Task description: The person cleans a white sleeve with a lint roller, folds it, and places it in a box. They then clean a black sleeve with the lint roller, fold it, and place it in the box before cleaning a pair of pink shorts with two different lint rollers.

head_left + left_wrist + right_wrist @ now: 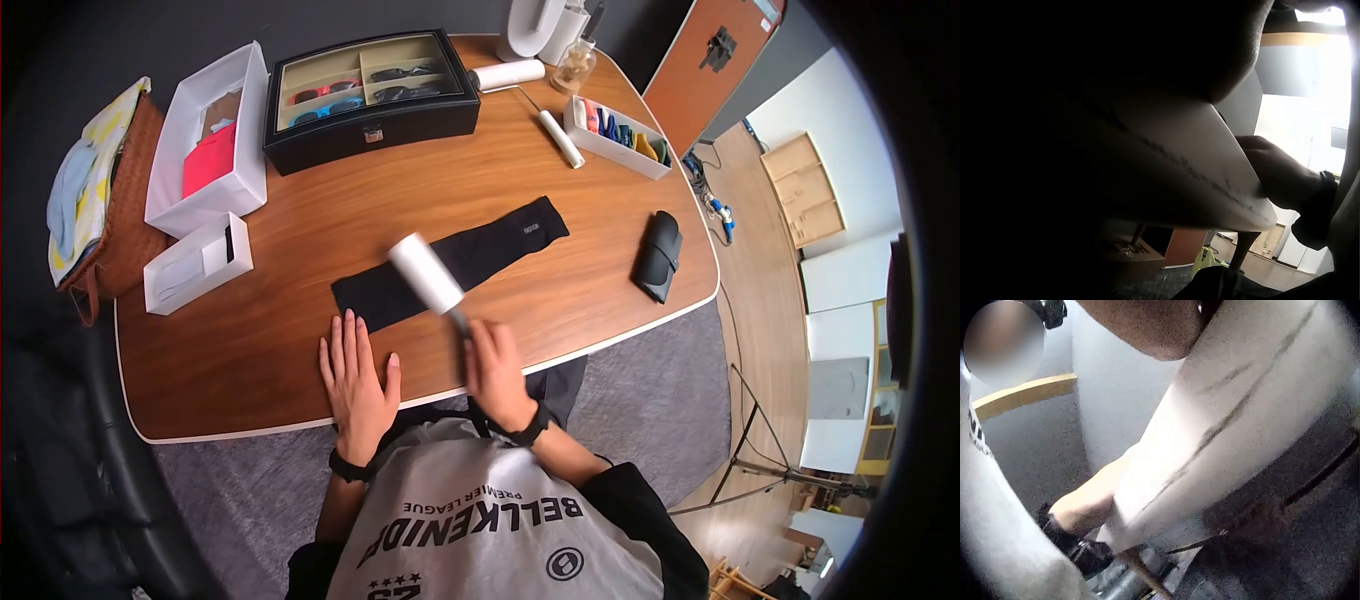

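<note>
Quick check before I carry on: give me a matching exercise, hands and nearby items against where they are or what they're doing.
1. Left hand
2. Right hand
3. Black pouch
4. Black display case

A. Holds glasses in compartments
B. Grips a lint roller
C. On the right side of the table
D. Flat, fingertips by the black cloth

Pairs: 1-D, 2-B, 3-C, 4-A

Pale slab (1210,150) is slanting across the middle, an uneven dark line (1175,160) running along it. Right hand (1279,172), dark band (1315,215) circling the wrist, is showing at its right. Lettered cardboard box (1132,253) is appearing below, partly shadowed.
</note>
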{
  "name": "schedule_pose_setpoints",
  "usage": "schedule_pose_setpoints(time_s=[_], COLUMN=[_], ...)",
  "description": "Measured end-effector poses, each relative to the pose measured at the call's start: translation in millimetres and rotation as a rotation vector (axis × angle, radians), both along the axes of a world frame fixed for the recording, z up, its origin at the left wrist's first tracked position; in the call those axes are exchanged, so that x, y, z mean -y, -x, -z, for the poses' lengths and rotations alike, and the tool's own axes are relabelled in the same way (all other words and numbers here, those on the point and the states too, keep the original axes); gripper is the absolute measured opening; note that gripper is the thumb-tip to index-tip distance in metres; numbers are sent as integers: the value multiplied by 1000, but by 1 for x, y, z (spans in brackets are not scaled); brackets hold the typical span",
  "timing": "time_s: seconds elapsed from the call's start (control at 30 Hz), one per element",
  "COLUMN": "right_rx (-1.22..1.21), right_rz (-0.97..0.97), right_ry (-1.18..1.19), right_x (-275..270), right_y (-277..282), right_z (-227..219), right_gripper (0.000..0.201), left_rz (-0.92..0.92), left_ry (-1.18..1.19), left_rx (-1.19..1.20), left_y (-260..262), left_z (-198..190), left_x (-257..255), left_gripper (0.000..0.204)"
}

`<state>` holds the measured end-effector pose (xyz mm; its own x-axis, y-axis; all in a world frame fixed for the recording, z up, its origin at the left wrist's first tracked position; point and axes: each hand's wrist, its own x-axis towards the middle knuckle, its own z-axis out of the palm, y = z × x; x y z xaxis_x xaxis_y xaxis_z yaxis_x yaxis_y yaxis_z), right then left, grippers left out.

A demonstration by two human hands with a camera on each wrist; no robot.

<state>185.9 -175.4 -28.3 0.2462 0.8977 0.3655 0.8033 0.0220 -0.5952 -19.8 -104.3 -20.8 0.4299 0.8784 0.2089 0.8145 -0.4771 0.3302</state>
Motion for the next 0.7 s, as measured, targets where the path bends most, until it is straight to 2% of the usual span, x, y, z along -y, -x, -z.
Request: schedule_pose_setpoints(time_s=[0.07, 0.13, 0.23, 0.53, 0.7], right_rx=[-10, -6, 4, 65, 49], right_rz=[-114, -216, -297, -289, -254], right_ry=[23, -60, -23, 24, 84], right_x=[-3, -9, -12, -10, -5], right_y=[24, 39, 45, 41, 34], right_z=[-5, -2, -4, -4, -12], right_gripper=[41, 47, 52, 67, 67], left_rz=[-12, -23, -44, 9, -35], left_ry=[14, 16, 16, 8, 32], left_rx=[20, 45, 69, 14, 12], left_y=[0, 0, 1, 3, 5], left_z=[1, 1, 4, 2, -14], left_x=[0, 1, 2, -4, -20], left_gripper=[80, 80, 81, 75, 68])
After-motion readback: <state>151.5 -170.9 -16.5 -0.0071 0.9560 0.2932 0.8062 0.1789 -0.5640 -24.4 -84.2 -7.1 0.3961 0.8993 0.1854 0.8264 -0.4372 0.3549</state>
